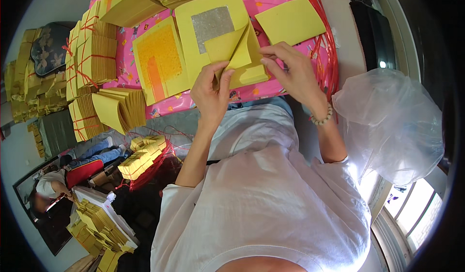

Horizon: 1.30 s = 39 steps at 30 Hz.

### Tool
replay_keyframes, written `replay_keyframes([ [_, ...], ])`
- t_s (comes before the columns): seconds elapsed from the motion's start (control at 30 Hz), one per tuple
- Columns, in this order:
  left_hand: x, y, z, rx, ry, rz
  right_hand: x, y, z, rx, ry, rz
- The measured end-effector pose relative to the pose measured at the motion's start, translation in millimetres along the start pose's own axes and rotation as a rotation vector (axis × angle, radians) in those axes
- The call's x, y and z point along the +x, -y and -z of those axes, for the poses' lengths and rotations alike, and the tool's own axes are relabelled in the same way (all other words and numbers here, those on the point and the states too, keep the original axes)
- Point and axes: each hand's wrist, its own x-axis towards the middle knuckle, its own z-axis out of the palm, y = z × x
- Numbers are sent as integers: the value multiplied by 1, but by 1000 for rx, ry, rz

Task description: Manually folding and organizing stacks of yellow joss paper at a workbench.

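Observation:
A stack of yellow paper sheets [189, 25] lies in front of me on a pink patterned tablecloth, and a silver-grey square [211, 24] shows on it. One yellow paper sheet [224, 45] is bent over, its corner lying across part of that square. My left hand [211, 90] pinches the near edge of this bent sheet between thumb and fingers. Just right of the sheet, my right hand [294, 73] is raised with thumb and forefinger apart, and nothing shows between them. To the left lies a yellow sheet with an orange-printed patch [160, 56].
Bundles of yellow paper tied with red string [97, 54] stand at the table's left. Red strings [329, 59] hang along its right edge. A clear plastic bag [390, 124] bulges at right. Another person [60, 182] sits at the lower left, near more yellow stacks [99, 221].

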Motion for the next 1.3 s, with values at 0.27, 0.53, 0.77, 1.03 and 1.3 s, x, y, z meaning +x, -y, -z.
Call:
replay_keyframes([
  [0.27,-1,7,-2,-24,-84,-296,15,27,-37,-22,-90,-2],
  [0.53,4,14,6,-194,80,-97,7,29,-39,-60,-81,-3],
  [0.77,0,4,5,-212,54,-41,-2,31,-39,71,-88,-102],
  [1.03,-1,-3,1,-180,47,-90,-6,23,-42,138,-130,-99],
  [1.3,-2,0,2,-146,83,-138,-7,18,-45,136,-134,-106],
])
